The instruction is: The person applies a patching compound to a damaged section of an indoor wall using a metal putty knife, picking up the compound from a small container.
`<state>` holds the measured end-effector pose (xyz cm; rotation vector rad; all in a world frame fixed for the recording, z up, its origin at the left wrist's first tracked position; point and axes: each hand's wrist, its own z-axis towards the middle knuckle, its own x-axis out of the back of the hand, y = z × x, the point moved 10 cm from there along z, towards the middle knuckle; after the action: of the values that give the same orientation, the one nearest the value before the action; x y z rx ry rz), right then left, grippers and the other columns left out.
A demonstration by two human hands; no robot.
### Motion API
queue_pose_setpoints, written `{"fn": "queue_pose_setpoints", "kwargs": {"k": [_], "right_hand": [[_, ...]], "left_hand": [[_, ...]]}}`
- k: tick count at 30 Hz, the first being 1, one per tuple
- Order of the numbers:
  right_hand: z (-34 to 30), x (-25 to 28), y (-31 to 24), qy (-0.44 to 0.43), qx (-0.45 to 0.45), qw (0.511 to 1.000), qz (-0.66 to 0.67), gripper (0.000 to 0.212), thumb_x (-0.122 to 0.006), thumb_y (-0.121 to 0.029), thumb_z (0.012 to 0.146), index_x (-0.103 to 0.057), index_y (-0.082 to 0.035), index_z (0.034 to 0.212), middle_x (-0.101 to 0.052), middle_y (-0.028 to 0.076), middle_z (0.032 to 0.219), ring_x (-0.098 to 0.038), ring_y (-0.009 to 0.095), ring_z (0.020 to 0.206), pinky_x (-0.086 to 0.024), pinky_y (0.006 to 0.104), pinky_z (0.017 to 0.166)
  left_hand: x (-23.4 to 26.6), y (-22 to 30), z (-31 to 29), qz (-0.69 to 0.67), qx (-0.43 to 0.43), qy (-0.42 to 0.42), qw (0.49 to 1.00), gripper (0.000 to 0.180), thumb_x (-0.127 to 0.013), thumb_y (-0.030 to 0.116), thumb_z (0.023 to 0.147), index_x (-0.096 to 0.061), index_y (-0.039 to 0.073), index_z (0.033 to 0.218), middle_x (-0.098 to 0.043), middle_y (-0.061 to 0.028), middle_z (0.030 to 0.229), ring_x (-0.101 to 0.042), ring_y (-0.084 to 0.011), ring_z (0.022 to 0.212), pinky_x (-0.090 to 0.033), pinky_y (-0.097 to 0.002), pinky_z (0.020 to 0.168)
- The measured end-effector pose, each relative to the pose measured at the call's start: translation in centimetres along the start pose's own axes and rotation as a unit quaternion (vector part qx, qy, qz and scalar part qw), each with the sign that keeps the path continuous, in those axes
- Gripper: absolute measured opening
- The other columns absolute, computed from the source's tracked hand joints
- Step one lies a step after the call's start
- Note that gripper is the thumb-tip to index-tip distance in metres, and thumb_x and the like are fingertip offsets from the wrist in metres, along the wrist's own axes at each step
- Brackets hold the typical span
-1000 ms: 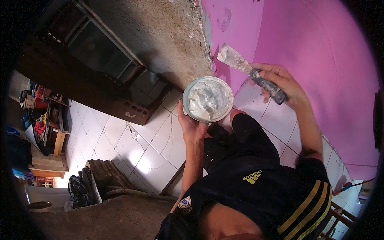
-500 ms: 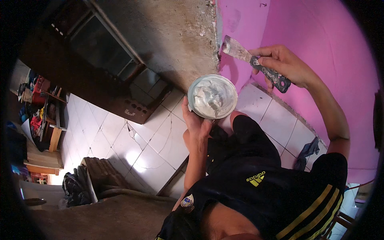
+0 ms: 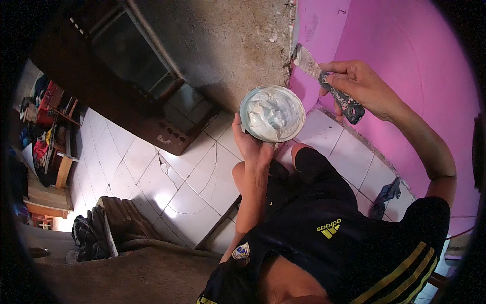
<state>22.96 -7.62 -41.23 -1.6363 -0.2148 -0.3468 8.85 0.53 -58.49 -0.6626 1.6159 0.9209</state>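
Observation:
My left hand [image 3: 251, 148] grips a round tub [image 3: 244, 114] from below and from its left side. Inside the tub sits thick white paste [image 3: 271, 115], stirred into uneven peaks. In my right hand [image 3: 354, 83] is a putty knife [image 3: 331, 90], held by its dark, paste-specked handle. Its blade, smeared with pale residue, points up and left, close to the edge where the bare grey wall [image 3: 238, 45] meets the pink wall [image 3: 400, 76]. Whether the blade's tip touches that edge, I cannot tell.
A dark wooden cabinet [image 3: 116, 86] with a glass panel stands at the left. White floor tiles [image 3: 192, 187], some cracked, lie below. Shelves with clutter [image 3: 48, 126] are at far left, a brown couch [image 3: 152, 268] at lower left, and a dark cloth or bag [image 3: 387, 197] near the pink wall.
The view has shifted slightly. My right hand with the putty knife sits slightly farther right and lower in view; the tub is slightly higher and tilted a little differently. Both grips stay the same.

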Motion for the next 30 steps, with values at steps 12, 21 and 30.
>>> {"fn": "queue_pose_setpoints", "kwargs": {"k": [12, 21, 30], "right_hand": [[-0.6, -2.4, -1.2, 0.037, 0.002, 0.999, 0.010, 0.038, -0.054, -0.020, 0.091, -0.047, 0.008, 0.116, -0.062, 0.014, 0.091, -0.063, 0.017, 0.061, -0.054, 0.0262, 0.053], [-0.6, -2.4, -2.8, 0.064, -0.039, 0.997, 0.001, 0.039, -0.053, -0.027, 0.091, -0.051, 0.005, 0.113, -0.063, 0.013, 0.091, -0.062, 0.012, 0.061, -0.055, 0.0266, 0.056], [-0.6, -0.7, -3.5, 0.075, -0.039, 0.996, 0.022, 0.039, -0.057, -0.028, 0.088, -0.055, 0.004, 0.110, -0.064, 0.014, 0.090, -0.062, 0.012, 0.061, -0.057, 0.0276, 0.060]], "left_hand": [[-1.0, -0.1, 0.1, -0.043, 0.009, -0.052, 0.998, 0.053, -0.037, 0.045, 0.093, -0.048, 0.004, 0.126, -0.052, -0.0115, 0.126, -0.048, -0.0287, 0.117, -0.035, -0.0448, 0.102], [-1.0, 0.0, 0.4, -0.072, 0.018, -0.069, 0.995, 0.053, -0.038, 0.045, 0.093, -0.049, 0.004, 0.124, -0.054, -0.0093, 0.123, -0.051, -0.0255, 0.113, -0.038, -0.0415, 0.100], [-0.9, 0.3, 0.5, -0.068, 0.016, -0.065, 0.995, 0.055, -0.038, 0.047, 0.092, -0.048, 0.004, 0.126, -0.053, -0.0100, 0.124, -0.050, -0.0259, 0.115, -0.038, -0.0425, 0.100]]}}
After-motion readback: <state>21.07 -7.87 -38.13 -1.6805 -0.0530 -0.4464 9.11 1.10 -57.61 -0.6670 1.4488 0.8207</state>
